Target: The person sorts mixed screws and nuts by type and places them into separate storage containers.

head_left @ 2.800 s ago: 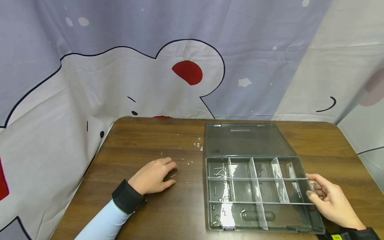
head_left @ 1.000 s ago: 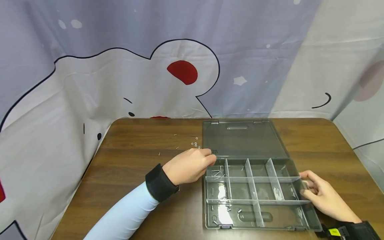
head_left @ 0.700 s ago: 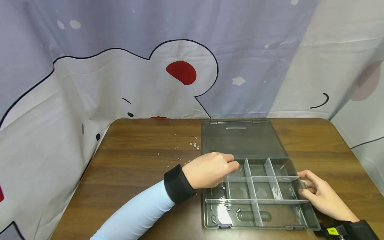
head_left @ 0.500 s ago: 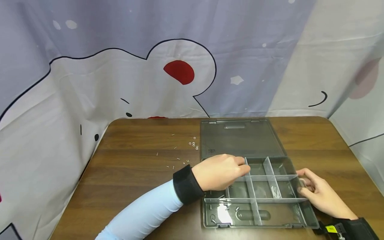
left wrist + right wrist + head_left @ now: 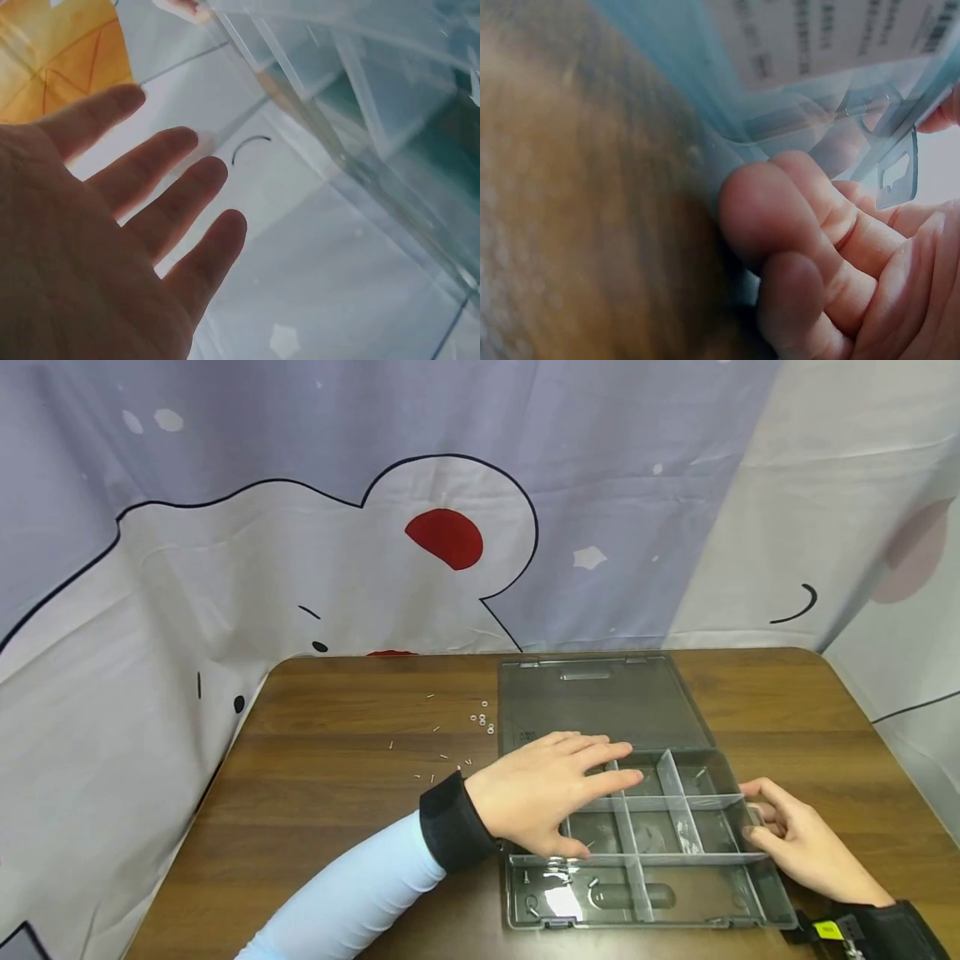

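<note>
A grey see-through compartment box (image 5: pixel 705 893) lies on the table with its lid (image 5: pixel 592 710) folded back flat. My left hand (image 5: pixel 543 789) is over the left compartments, fingers straight and spread, and hides several of them. The left wrist view shows the bare palm (image 5: pixel 82 247) with nothing held. With the thumb above and curled fingers (image 5: pixel 780 225) underneath, my right hand (image 5: pixel 802 843) grips the box's right side. Small metal screws (image 5: pixel 594 882) and a ring (image 5: pixel 532 906) lie in the front row of compartments.
Several tiny screws (image 5: pixel 443 757) are scattered on the wooden table (image 5: pixel 337 835) left of the box. Several small white rings (image 5: pixel 482 718) cluster beside the lid. A patterned curtain (image 5: pixel 337 552) hangs behind the table.
My left hand moved right from among the loose screws to over the box with fingertips together, then spread its fingers. The right hand keeps its grip. The head view has shifted slightly.
</note>
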The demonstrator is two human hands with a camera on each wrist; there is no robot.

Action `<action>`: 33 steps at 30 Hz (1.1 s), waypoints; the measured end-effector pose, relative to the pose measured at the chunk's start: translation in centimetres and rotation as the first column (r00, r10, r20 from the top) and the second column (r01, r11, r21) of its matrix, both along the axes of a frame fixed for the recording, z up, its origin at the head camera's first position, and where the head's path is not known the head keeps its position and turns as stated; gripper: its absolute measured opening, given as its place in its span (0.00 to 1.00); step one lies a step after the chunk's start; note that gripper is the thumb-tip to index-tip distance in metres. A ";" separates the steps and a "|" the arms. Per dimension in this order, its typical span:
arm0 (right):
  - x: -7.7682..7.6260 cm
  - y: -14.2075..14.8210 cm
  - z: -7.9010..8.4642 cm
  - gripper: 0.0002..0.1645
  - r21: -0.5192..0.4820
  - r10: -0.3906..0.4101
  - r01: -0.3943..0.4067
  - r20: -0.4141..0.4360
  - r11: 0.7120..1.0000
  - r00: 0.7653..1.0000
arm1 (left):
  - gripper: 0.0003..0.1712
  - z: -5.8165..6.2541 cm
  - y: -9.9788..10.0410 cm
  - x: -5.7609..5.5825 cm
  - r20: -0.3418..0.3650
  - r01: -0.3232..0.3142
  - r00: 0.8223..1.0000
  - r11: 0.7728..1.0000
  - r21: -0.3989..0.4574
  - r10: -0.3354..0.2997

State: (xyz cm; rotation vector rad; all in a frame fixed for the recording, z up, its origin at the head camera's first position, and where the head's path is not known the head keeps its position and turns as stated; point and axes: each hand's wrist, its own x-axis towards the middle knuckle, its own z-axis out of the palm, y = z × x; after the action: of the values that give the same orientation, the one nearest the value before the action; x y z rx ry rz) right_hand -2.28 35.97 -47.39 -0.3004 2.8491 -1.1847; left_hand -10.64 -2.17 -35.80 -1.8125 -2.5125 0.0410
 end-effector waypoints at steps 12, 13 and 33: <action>0.0 0.0 -0.2 0.27 -0.014 0.010 -0.010 -0.022 1.000 1.000 | 0.33 -1.3 -4.4 -0.8 -0.104 0.071 0.992 0.997 0.023 -0.069; 0.0 0.0 -0.2 0.27 -0.012 0.008 -0.008 -0.024 1.000 1.000 | 0.31 -1.6 -4.6 -0.8 -0.115 0.077 0.991 0.997 0.022 -0.074; 0.0 0.0 0.1 0.25 0.009 -0.005 0.005 0.010 1.000 1.000 | 0.14 -3.9 -3.9 0.8 -0.317 0.149 0.936 0.988 -0.043 -0.155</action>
State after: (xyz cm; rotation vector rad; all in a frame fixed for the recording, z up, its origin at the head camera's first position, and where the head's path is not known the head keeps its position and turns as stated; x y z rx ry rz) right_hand -2.26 35.94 -47.29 -0.2860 2.8473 -1.1711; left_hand -9.88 -6.09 -39.75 -1.8289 -2.1536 0.3256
